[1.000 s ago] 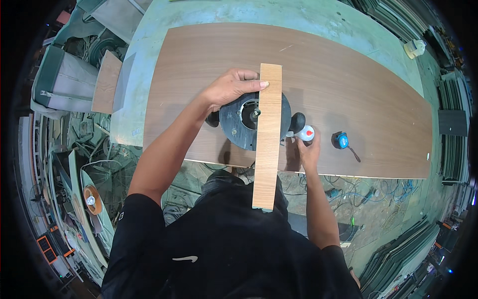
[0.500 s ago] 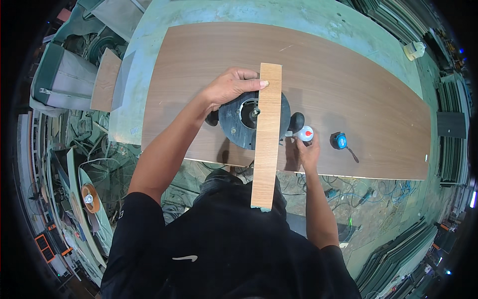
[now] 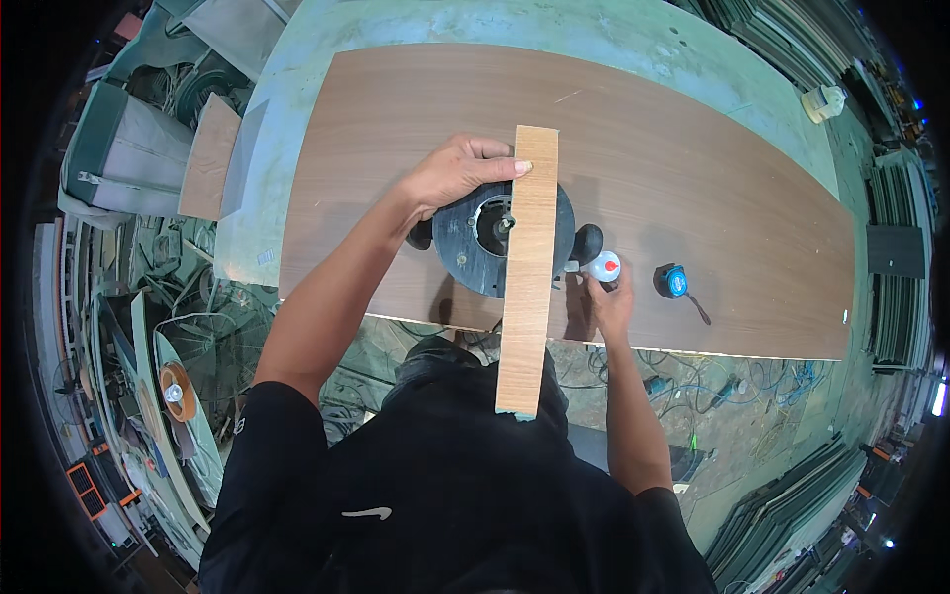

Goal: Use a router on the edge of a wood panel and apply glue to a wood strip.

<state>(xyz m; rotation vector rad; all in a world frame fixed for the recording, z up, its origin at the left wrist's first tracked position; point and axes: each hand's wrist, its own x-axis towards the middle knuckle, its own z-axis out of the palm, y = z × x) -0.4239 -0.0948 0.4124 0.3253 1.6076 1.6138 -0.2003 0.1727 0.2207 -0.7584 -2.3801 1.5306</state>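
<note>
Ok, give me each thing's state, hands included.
Black round tool base: facing up, partly covered.
Pale flat wooden strip: held across it.
Left hand: closed on strip.
White round object with red mark: touched by right hand, grip partly hidden.
Blue rounded tape measure: no blade showing.
Brown woodgrain board: lying flat.

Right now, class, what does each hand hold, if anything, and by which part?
The left hand holds the wooden strip near its far end, thumb on top. The right hand is at the white, red-marked piece; its grip cannot be told.
</note>
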